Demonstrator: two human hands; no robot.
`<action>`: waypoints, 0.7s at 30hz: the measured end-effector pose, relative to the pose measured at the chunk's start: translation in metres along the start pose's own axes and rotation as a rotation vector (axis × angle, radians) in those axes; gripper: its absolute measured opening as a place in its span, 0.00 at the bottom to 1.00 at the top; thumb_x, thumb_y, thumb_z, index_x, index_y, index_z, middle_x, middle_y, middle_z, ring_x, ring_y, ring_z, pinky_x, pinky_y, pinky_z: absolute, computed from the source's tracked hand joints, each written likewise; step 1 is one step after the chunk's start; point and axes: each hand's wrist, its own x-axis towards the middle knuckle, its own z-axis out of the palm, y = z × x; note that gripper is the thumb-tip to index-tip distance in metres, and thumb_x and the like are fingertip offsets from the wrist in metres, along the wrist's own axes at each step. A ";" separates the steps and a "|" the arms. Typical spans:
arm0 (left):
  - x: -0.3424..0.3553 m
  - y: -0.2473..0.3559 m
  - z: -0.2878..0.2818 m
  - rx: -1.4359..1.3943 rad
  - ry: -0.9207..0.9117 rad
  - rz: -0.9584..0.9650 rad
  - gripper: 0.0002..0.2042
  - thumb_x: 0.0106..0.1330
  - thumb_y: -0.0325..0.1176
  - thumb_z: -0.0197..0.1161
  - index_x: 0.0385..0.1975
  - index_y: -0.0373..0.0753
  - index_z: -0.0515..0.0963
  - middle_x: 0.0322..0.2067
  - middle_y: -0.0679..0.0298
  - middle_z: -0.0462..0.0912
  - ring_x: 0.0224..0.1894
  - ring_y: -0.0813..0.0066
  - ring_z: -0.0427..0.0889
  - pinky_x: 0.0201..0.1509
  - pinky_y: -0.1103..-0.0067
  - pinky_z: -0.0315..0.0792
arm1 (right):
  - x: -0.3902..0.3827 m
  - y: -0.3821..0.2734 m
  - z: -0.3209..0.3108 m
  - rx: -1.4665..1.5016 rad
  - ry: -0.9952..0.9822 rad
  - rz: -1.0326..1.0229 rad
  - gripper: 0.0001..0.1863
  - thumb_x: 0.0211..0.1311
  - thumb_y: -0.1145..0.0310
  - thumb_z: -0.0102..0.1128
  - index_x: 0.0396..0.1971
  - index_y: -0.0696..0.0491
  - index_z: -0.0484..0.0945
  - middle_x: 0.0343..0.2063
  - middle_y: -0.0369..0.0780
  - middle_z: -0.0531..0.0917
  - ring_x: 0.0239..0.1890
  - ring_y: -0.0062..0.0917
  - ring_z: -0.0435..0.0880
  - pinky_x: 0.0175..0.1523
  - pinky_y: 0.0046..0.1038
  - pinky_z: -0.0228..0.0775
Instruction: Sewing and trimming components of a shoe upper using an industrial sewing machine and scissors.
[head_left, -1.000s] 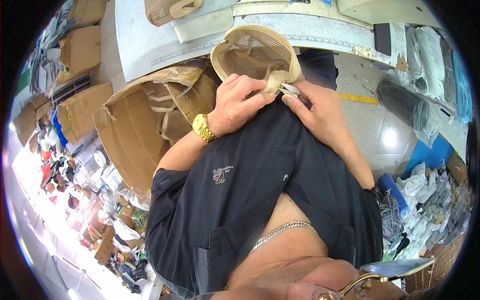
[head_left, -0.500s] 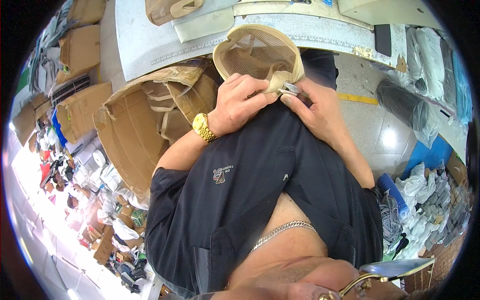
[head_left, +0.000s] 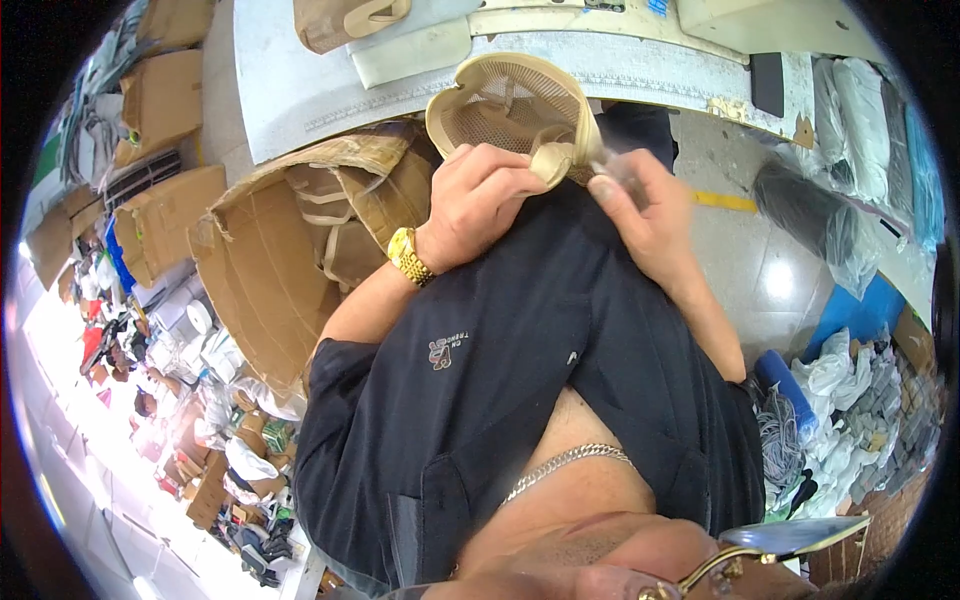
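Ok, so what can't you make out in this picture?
All in the head view:
Small pale thing at the right hand's fingertips: too blurred to identify.
Beige mesh piece: its near side is partly covered by the left hand.
Brown mesh piece on the table: cut off by the upper edge.
Cardboard box: partly hidden behind the left forearm.
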 end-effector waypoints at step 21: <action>0.015 0.001 0.011 -1.338 0.175 -1.089 0.14 0.73 0.35 0.54 0.48 0.30 0.78 0.42 0.62 0.84 0.41 0.81 0.81 0.48 0.82 0.74 | 0.033 0.004 0.017 -0.087 0.093 -0.091 0.16 0.64 0.59 0.60 0.43 0.55 0.73 0.25 0.44 0.81 0.27 0.35 0.82 0.34 0.33 0.72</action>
